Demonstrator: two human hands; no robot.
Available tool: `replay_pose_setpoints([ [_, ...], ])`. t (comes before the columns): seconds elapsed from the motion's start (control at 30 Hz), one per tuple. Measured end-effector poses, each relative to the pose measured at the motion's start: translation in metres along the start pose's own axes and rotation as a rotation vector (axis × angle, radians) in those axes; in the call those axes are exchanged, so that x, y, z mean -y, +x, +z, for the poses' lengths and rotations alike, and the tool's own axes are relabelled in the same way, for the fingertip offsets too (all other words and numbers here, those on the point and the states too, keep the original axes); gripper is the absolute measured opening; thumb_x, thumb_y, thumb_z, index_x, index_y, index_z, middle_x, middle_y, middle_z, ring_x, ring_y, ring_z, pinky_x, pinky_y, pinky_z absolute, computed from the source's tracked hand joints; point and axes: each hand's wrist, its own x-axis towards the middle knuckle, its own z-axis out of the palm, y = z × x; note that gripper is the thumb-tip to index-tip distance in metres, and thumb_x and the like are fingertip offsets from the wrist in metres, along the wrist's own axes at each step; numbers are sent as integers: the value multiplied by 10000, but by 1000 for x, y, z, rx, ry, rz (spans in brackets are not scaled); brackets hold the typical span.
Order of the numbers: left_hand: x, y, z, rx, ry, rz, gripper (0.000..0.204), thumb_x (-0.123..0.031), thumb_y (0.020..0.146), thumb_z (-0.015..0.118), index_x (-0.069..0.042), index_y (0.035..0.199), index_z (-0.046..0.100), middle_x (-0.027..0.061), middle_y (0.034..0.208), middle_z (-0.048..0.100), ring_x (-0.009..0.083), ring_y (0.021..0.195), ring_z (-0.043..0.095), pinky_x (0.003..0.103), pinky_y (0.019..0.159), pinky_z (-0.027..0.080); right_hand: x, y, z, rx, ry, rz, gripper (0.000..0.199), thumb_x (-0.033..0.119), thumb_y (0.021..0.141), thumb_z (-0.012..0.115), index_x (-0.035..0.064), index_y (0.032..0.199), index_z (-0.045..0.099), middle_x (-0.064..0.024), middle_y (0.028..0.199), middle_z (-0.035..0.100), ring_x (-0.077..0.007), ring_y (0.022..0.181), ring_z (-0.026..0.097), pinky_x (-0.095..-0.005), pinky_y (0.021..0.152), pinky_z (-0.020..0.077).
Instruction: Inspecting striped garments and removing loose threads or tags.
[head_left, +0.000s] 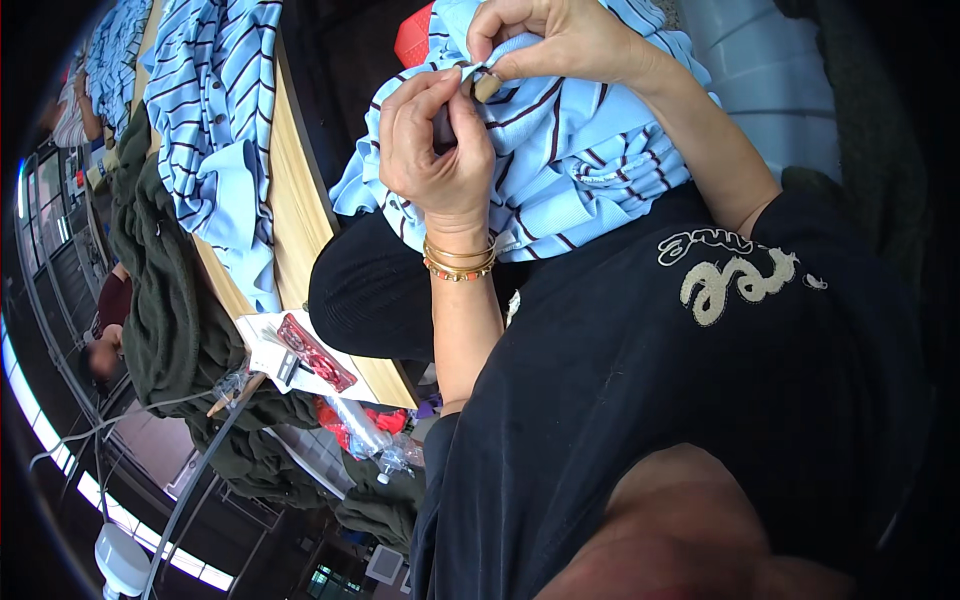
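A light blue knit garment with dark stripes (560, 150) lies bunched over my lap. My left hand (437, 140), with bracelets on its wrist, pinches an edge of it between thumb and fingers. Close beside it, my right hand (550, 40) pinches the same edge from the far side, fingers closed on the cloth. Between the two hands shows a small tan piece (487, 88); whether it is worn on a finger or held, I cannot tell. Any finer item at the fingertips is too small to make out.
A wooden bench (300, 190) at left carries another striped knit garment (215, 110) with buttons. A red packet (316, 352) lies on papers near its end. Dark green knitwear (165, 290) is heaped beyond. At right stands a pale plastic container (765, 80). Other people sit at far left.
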Motion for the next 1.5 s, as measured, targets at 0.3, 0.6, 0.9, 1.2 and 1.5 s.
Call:
replay_pose_setpoints([
  [0.3,-1,-1,7,7,-31,-96,158,71,830,719,-14,959,689,116,930,705,218,798,667,290,682,524,-1,4,-5,14,-408,-370,202,-89,845,667,-35,1038,695,-68,918,716,-132,849,699,-265,754,562],
  [0.6,-1,-7,2,31,15,-59,199,70,808,755,-38,974,731,79,962,559,160,778,582,265,638,464,-1,6,-11,-4,-873,-619,320,-26,767,695,28,1080,735,-121,936,703,-274,898,689,-359,812,535],
  [0.9,-5,-3,0,100,75,48,251,98,754,754,-47,959,745,79,944,569,152,713,604,263,598,479,-5,6,-15,10,-879,-628,285,-39,758,669,0,1037,709,-138,981,686,-290,940,676,-365,831,533],
  [1.2,-8,0,-1,67,-15,-125,170,51,773,733,-40,915,704,112,932,582,224,772,599,303,679,483,50,5,4,4,-715,-137,255,-24,785,700,-17,1039,721,-128,964,717,-221,880,695,-333,794,547],
  [1.5,-22,90,-122,-580,-539,-552,213,-17,902,700,-33,1107,643,50,963,702,72,652,605,160,487,429,125,26,58,689,-290,-600,322,233,931,646,14,1162,692,-141,1146,684,-372,1018,668,-520,1041,450],
])
